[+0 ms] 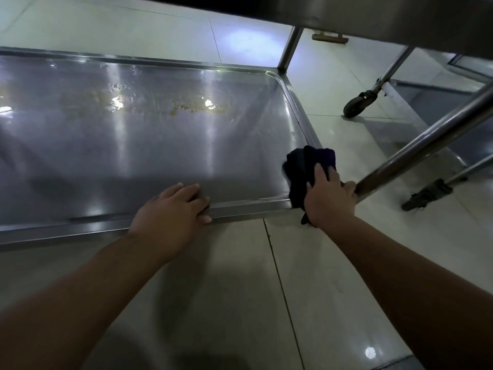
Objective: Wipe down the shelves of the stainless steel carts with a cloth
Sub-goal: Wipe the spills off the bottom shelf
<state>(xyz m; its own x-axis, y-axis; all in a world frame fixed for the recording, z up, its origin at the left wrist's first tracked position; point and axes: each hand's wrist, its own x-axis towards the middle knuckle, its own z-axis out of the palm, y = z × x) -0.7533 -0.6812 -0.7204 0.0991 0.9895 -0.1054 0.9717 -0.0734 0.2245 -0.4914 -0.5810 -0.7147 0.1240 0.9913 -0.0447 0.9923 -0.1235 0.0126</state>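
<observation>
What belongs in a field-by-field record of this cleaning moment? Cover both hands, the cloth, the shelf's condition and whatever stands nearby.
Left hand: open, fingers resting on the near rim of the shelf
Right hand: grips the cloth at the near right corner, beside the cart post
Cloth: dark, bunched, lying over the corner rim
Shelf: stainless steel, wet-looking, yellowish residue toward the far side
Nearby: second cart to the right, its caster wheel on the tiled floor

Left grip [170,206], right grip [329,201] bare; forearms [93,284] bare to frame edge.
</observation>
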